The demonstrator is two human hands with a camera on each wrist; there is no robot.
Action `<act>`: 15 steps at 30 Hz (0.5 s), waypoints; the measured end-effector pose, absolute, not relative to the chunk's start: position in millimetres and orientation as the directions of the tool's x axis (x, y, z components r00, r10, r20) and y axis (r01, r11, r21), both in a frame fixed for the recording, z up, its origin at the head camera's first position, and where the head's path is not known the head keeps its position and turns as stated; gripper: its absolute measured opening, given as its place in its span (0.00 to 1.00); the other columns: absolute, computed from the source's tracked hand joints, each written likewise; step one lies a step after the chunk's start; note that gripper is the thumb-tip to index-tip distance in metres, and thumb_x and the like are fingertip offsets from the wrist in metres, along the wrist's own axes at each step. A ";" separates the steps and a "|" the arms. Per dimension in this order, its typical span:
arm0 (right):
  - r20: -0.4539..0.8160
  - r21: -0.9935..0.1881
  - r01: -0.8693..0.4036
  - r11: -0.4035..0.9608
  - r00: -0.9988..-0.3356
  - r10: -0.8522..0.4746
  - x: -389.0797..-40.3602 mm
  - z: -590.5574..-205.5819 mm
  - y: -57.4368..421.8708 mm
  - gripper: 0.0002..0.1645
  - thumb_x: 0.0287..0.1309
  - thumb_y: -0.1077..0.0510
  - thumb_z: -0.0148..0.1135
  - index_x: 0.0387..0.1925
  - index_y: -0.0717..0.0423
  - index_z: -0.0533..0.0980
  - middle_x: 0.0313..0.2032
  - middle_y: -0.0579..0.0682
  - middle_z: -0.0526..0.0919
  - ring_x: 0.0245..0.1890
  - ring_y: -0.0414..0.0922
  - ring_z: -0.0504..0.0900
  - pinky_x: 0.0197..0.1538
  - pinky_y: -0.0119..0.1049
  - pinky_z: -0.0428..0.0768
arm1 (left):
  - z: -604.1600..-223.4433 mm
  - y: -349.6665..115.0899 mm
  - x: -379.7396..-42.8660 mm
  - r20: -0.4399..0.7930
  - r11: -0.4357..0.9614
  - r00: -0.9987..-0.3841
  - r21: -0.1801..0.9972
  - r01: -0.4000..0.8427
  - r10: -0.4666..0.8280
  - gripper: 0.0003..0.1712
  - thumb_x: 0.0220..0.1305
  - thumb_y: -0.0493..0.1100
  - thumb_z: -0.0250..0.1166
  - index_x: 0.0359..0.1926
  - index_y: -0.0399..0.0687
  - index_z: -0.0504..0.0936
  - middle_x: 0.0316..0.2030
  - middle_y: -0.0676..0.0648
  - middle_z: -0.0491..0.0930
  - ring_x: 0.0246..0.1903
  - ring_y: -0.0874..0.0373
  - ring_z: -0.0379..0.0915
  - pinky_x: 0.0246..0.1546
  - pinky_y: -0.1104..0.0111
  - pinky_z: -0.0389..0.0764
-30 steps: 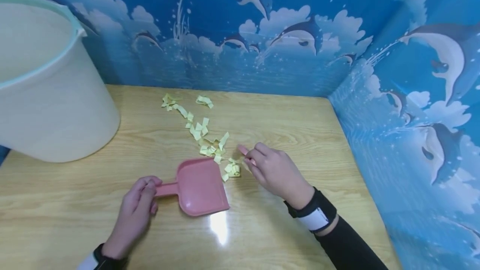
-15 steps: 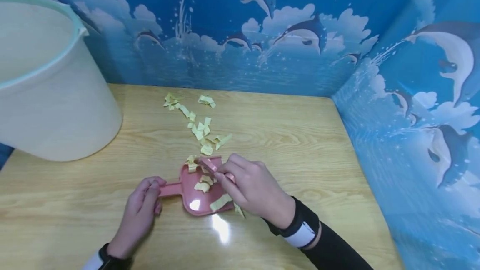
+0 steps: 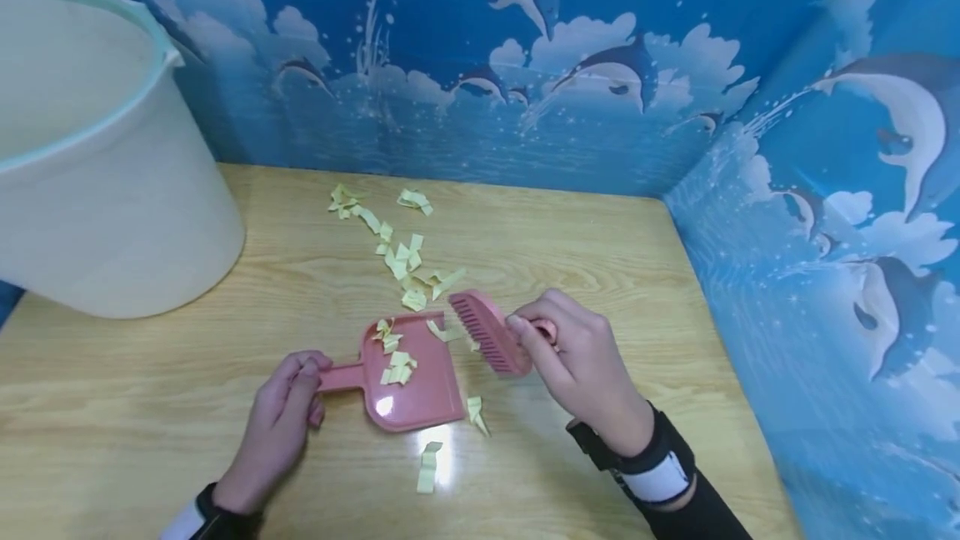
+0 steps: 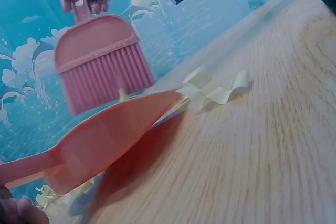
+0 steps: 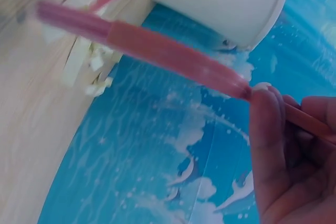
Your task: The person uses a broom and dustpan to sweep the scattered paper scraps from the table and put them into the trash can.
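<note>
My left hand (image 3: 281, 419) grips the handle of a pink dustpan (image 3: 420, 398), which lies on the table with its mouth to the right. Several pale yellow paper scraps (image 3: 399, 367) sit in the pan, and one lies across its front lip. Just right of that lip, my right hand (image 3: 585, 357) holds a small pink brush (image 3: 491, 332) by its handle, bristles facing the pan. In the left wrist view the brush (image 4: 100, 61) shows upright behind the dustpan (image 4: 110, 140). The right wrist view shows the brush (image 5: 173, 59) edge-on, thumb against its handle.
A line of yellow scraps (image 3: 401, 257) runs up the wooden table (image 3: 570, 248) behind the pan. One loose strip (image 3: 427, 467) lies in front of it, another (image 3: 476, 415) by its right corner. A large white bucket (image 3: 112, 207) stands at the left. Dolphin-print sheeting (image 3: 450, 132) borders the table.
The brush swept left over the dustpan, carrying scraps into it, then moved back right and is tilted up. A strip now lies in front of the pan. The left hand stayed nearly still.
</note>
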State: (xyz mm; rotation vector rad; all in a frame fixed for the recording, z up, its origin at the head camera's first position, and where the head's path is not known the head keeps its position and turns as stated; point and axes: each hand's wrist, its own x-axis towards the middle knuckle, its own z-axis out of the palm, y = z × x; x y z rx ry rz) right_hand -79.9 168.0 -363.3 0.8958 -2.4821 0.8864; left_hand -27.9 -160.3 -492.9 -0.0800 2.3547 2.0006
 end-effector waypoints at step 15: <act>0.457 -0.449 -0.530 0.720 -0.828 -0.324 -64.8 -378.6 210.5 0.05 0.67 0.61 0.62 0.33 0.53 0.81 0.28 0.40 0.75 0.23 0.34 0.69 0.24 0.21 0.64 | -419.4 -250.7 -22.7 -0.036 -0.271 -0.999 0.962 -0.028 -0.024 0.14 0.80 0.42 0.45 0.50 0.36 0.72 0.22 0.53 0.65 0.19 0.57 0.60 0.19 0.63 0.70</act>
